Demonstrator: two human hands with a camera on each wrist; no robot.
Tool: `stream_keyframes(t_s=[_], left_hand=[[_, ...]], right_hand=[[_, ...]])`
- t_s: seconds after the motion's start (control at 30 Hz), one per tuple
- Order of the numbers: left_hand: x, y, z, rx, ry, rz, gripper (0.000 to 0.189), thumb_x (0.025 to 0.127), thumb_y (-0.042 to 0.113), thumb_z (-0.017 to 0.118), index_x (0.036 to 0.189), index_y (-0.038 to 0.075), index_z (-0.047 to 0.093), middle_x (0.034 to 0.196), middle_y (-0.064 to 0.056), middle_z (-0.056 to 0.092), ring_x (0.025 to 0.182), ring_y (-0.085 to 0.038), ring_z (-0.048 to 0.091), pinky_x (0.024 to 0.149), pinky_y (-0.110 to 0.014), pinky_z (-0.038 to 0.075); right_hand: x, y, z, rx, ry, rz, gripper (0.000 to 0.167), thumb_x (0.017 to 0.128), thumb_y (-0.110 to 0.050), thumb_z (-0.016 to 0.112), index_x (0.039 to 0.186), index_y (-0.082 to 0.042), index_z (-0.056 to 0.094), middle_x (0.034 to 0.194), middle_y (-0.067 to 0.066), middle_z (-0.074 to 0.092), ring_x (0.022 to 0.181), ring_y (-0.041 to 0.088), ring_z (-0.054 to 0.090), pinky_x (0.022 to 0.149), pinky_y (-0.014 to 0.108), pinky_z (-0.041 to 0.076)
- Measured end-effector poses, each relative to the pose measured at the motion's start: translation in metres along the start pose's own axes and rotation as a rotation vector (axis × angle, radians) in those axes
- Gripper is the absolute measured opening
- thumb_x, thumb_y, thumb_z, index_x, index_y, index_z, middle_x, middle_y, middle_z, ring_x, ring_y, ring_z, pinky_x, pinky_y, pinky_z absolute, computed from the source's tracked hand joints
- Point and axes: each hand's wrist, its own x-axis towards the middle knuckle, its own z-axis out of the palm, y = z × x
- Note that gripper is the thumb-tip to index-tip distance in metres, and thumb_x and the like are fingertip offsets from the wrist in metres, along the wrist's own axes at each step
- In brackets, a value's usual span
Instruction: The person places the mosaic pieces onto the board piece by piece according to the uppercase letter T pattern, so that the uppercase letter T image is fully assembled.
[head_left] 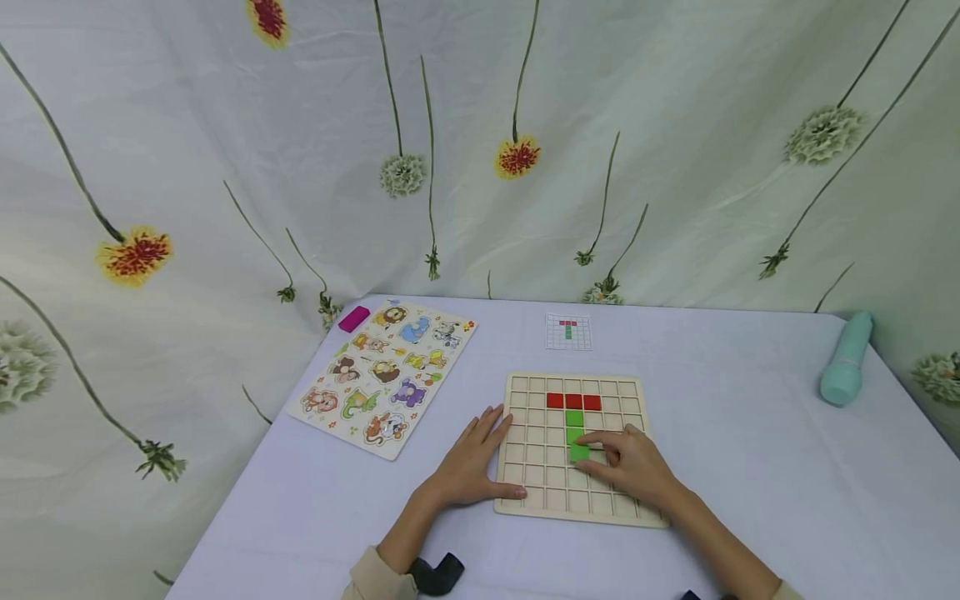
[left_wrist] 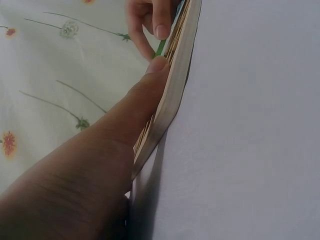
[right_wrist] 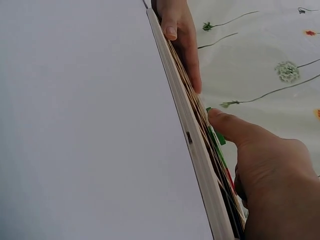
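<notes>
A square wooden grid board (head_left: 547, 502) lies on the white table. Three red tiles (head_left: 573, 401) form a row near its top, and a green tile (head_left: 573, 418) sits below the middle one, with another green tile under it. My right hand (head_left: 636, 465) pinches a green tile (head_left: 579, 453) between thumb and fingers at the lower end of this column. In the right wrist view that tile (right_wrist: 222, 139) looks tilted above the grid. My left hand (head_left: 468, 465) rests at the board's left edge, fingers extended and thumb on the lower left part.
A pattern card (head_left: 558, 337) with a small red and green T lies behind the board. To the left are an animal puzzle board (head_left: 360, 432) and a magenta block (head_left: 354, 318). A mint-green cylindrical object (head_left: 847, 358) lies at the far right, near the floral cloth backdrop (head_left: 675, 167).
</notes>
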Motion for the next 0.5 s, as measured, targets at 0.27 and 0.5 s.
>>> stream_keyframes(t_s=[0.27,0.5], left_hand=[[-0.0019,-0.0008,-0.0008,0.005,-0.002,-0.011,0.110,0.067,0.071,0.063,0.148,0.011,0.020,0.154,-0.007,0.010,0.140,-0.021,0.002,0.113,-0.038,0.008],[-0.0034,0.0001,-0.0024,-0.003,-0.002,-0.015,0.109,0.067,0.070,0.063,0.148,0.010,0.020,0.154,-0.007,0.011,0.140,-0.021,0.002,0.113,-0.039,0.008]], right_hand=[[0.0021,-0.0003,0.0062,-0.005,-0.028,-0.005,0.029,0.075,-0.040,0.075,0.099,-0.026,0.070,0.050,-0.024,0.023,0.045,-0.007,0.019,0.066,0.028,0.035],[0.0036,-0.0025,0.0049,0.023,-0.032,0.008,0.033,0.074,-0.041,0.075,0.102,-0.025,0.068,0.050,-0.024,0.022,0.045,-0.007,0.019,0.071,0.033,0.039]])
